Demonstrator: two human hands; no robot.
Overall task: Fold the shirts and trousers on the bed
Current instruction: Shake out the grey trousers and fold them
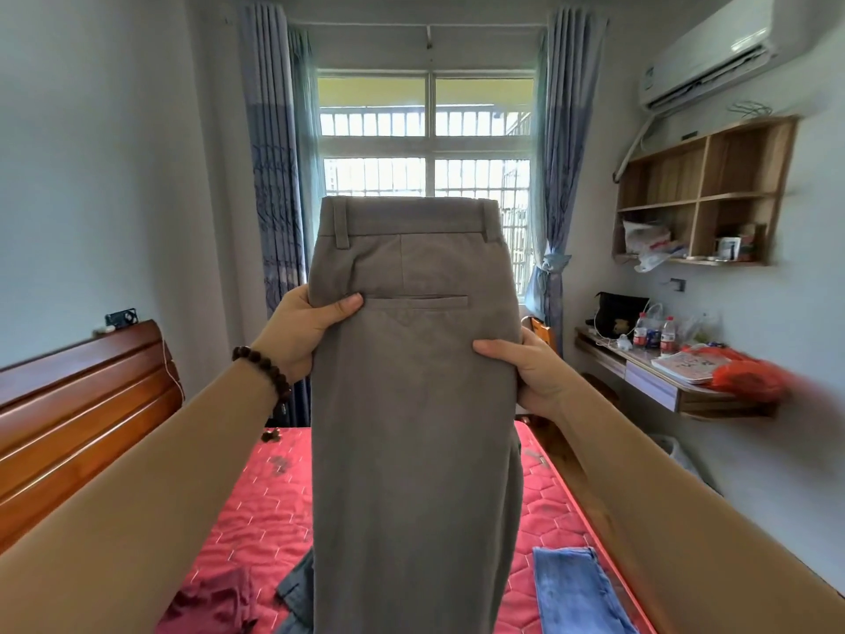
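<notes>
Both bare forearms are reaching out from the bottom corners of the view, holding the grey trousers [414,404] up in the air over the foot end of the bed [256,510]. They are hanging waistband up, back pocket facing the person, and they look doubled lengthwise, leg on leg, though the lower ends are running out of sight below. The left hand [304,331], a bead bracelet [263,372] on its wrist, is pinching the left edge just beside the pocket, thumb across the front and fingers hidden behind the cloth. The right hand [526,372] is gripping the opposite edge a little lower, fingers curled over the front.

I am judging this to be the squaring-up step: legs being matched before the cloth goes down. The next move will be calling for a lowering onto the mattress, keeping both edges aligned, then a fold across the length.

Other garments are waiting near the bed's foot edge: a maroon one [210,601] at the left, a dark grey one [297,588] partly behind the trousers, and blue jeans [576,588] by the right edge. Beyond are standing a wooden headboard [77,395], a curtained window [427,139], and a cluttered desk [663,372].
</notes>
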